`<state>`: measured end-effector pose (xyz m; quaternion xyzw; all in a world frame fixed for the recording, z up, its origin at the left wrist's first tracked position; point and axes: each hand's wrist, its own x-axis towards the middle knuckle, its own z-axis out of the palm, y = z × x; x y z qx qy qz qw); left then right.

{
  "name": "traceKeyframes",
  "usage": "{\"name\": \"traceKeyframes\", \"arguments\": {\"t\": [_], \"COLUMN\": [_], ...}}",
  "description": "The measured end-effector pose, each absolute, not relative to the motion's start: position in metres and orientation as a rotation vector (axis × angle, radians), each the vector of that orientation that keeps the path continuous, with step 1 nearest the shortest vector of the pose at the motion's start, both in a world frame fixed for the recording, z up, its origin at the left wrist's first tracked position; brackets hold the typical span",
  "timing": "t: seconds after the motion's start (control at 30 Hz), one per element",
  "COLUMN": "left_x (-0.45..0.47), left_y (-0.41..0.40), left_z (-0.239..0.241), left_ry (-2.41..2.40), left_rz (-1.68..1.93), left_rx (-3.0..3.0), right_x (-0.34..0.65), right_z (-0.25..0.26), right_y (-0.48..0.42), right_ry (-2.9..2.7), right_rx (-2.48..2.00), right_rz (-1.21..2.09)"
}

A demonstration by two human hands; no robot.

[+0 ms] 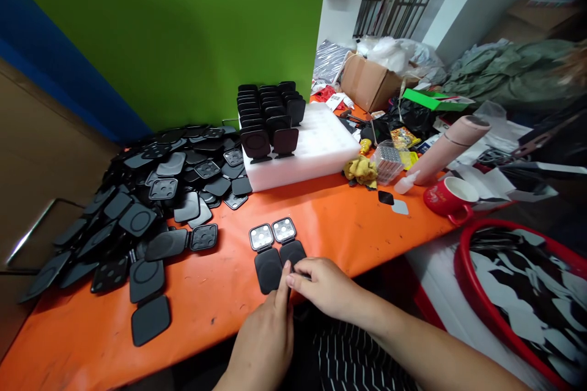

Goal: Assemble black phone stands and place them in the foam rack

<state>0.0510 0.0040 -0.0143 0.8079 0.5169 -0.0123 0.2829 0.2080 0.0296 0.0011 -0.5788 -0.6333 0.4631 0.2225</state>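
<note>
Two black hinged plastic pieces [275, 250] lie open side by side near the front edge of the orange table [339, 226], their upper squares showing shiny metal discs. My left hand [266, 336] reaches up from below, its forefinger stretched onto the left piece's lower pad. My right hand [323, 284] rests just right of it, fingers curled and pinched on a small dark thing I cannot make out, beside the right piece's lower pad.
A big heap of the same black pieces [137, 208] covers the table's left. A white foam block [316, 146] holds several upright black pieces. A red mug [452, 198], a pink tube, a clear box and clutter lie right. A red-rimmed basin [486, 305] sits lower right.
</note>
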Motion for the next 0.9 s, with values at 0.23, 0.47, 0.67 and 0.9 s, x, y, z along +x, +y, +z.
{"name": "traceKeyframes", "arguments": {"t": [0.23,0.47,0.67,0.9], "left_x": [0.051,0.04,0.029,0.026], "left_y": [0.017,0.031,0.026,0.019], "left_z": [-0.012,-0.021,-0.012,0.0], "left_ry": [1.364,1.149,1.134,0.97], "left_rz": [0.159,0.637,0.602,0.589], "left_rx": [1.89,1.412,1.79,2.053], "right_x": [0.207,0.203,0.208,0.208], "right_z": [-0.012,-0.012,-0.001,-0.001], "right_y": [0.029,0.027,0.021,0.012], "right_ry": [-1.339,-0.887,-0.578,-0.328], "right_rx": [-1.42,-1.151,-1.062,-0.996], "right_rz": [1.563,1.917,2.188,2.261]}}
